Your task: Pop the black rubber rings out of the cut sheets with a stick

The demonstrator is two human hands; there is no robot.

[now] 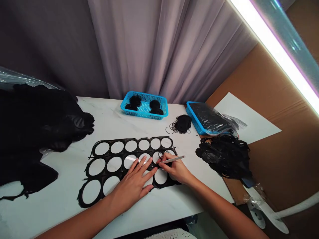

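Note:
A black sheet with rows of round cut-out holes [124,146] lies flat on the white marble table [109,119]. My left hand [136,181] presses flat on this sheet with its fingers spread, holding nothing. Just to its right, my right hand [175,168] grips a slim white pen-like tool [173,159], with its tip on the sheet's right part. A thin black ring [161,154] seems to lie by that tip, partly hidden by my fingers.
Two blue plastic baskets [129,103] [190,113] at the back hold black material. Between the baskets and the sheet lies a black coil [183,123]. A black heap [224,156] sits at the right table edge, a larger black pile [37,122] at the left.

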